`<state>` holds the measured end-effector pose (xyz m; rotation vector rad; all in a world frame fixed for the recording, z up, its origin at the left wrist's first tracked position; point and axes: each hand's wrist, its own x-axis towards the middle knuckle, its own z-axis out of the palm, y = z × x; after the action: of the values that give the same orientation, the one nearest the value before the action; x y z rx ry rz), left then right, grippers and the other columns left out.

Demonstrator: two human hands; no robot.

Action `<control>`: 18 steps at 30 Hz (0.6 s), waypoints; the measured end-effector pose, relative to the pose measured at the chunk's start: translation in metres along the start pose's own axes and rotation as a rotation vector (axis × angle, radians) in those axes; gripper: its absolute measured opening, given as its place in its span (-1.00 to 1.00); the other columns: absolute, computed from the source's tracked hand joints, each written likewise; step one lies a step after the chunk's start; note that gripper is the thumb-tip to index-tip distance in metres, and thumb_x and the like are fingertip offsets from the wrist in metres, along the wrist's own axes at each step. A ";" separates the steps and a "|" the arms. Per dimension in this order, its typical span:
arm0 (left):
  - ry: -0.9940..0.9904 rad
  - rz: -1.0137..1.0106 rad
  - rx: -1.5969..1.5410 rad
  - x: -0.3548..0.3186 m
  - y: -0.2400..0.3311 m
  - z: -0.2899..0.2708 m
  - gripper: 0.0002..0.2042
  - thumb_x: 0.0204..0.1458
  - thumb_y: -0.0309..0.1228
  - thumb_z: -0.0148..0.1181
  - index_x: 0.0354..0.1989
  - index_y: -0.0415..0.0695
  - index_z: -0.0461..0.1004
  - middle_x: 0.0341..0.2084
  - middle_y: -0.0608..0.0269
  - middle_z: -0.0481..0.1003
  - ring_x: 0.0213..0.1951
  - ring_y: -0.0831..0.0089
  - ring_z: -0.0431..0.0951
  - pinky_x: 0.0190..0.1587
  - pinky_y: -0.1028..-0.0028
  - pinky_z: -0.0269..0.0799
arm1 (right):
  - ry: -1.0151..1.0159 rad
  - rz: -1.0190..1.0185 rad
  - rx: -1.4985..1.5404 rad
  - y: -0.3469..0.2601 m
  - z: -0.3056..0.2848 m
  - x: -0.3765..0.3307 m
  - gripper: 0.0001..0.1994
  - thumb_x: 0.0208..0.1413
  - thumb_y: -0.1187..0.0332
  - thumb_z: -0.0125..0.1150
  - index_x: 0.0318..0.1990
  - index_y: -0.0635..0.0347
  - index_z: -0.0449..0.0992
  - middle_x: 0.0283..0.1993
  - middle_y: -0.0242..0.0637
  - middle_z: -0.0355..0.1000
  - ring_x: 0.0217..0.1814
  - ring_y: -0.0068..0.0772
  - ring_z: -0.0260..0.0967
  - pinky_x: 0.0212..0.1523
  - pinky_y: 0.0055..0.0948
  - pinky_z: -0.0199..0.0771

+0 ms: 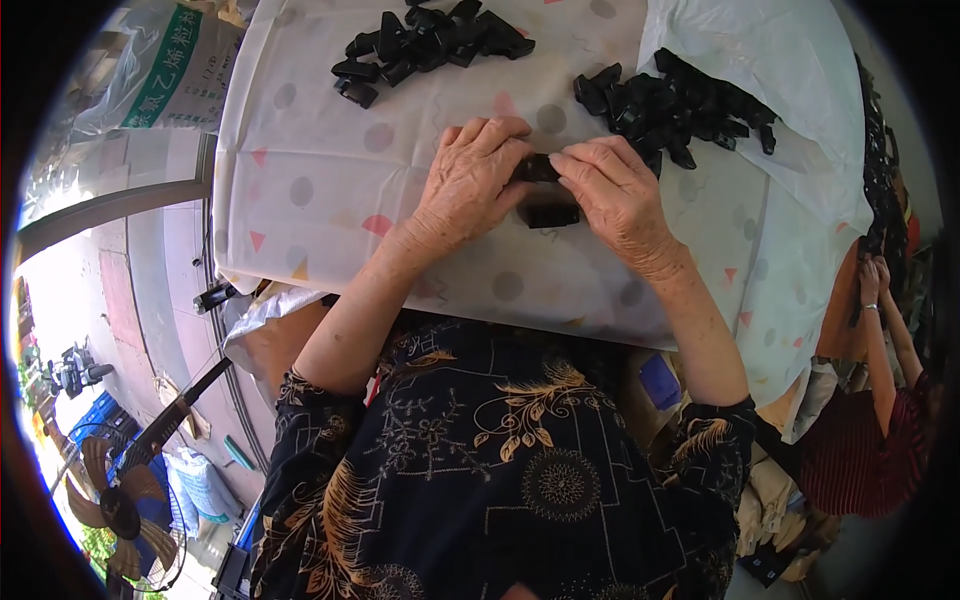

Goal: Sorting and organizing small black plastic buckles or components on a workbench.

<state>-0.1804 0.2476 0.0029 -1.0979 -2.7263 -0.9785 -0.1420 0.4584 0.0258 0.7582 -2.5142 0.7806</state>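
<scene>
Your table (300, 190) wears a white cloth dotted with grey circles and small coloured triangles; it stands over pale paving, sunlit at your left; a white printed sack (165, 70) lies past its far left corner, and one bronze-bladed floor fan (115, 505) sits low at your left; another person's two raised forearms (880, 330) show at the right edge; two heaps of small black plastic clips rest on the cloth, the right heap (680, 105) larger than the far heap (430, 45); individual clips are too many to count; your left hand (470, 185) and right hand (615, 195) meet at the table's middle, both pinching one black plastic piece (535, 168); a second black piece (550, 215) lies just beneath.
</scene>
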 end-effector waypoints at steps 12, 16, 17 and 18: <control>0.016 0.031 0.013 0.001 -0.003 0.001 -0.61 -0.14 -0.37 0.37 -0.07 -0.04 0.48 0.01 0.32 0.41 0.02 0.25 0.40 0.04 0.23 0.25 | -0.061 -0.144 -0.150 0.003 -0.002 0.000 -0.73 -0.14 0.52 0.32 -0.19 0.25 0.62 -0.17 -0.32 0.48 -0.10 -0.26 0.44 -0.07 -0.33 0.52; 0.025 0.069 0.025 -0.001 -0.007 0.001 -0.62 -0.13 -0.37 0.36 -0.08 -0.04 0.49 0.02 0.32 0.41 0.03 0.25 0.40 0.04 0.23 0.26 | -0.143 -0.163 -0.248 -0.001 0.000 -0.008 -0.71 -0.03 0.45 0.23 -0.09 0.21 0.60 -0.03 -0.32 0.46 0.09 -0.28 0.39 0.09 -0.30 0.40; 0.018 0.061 0.028 0.000 -0.008 0.001 -0.62 -0.11 -0.36 0.36 -0.06 -0.04 0.48 0.03 0.31 0.41 0.04 0.24 0.40 0.05 0.23 0.26 | -0.171 -0.168 -0.263 -0.001 0.001 -0.011 -0.69 0.00 0.44 0.20 -0.05 0.19 0.59 0.02 -0.32 0.44 0.15 -0.29 0.37 0.13 -0.29 0.36; 0.011 0.052 0.033 0.001 -0.008 0.001 -0.61 -0.10 -0.36 0.36 -0.04 -0.04 0.47 0.03 0.30 0.41 0.05 0.24 0.40 0.06 0.24 0.26 | -0.199 -0.125 -0.247 0.001 0.000 -0.013 -0.66 0.04 0.45 0.16 0.01 0.19 0.56 0.07 -0.30 0.43 0.22 -0.30 0.33 0.19 -0.26 0.31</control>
<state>-0.1857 0.2444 -0.0024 -1.1489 -2.6808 -0.9269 -0.1323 0.4643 0.0184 0.9331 -2.6409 0.3584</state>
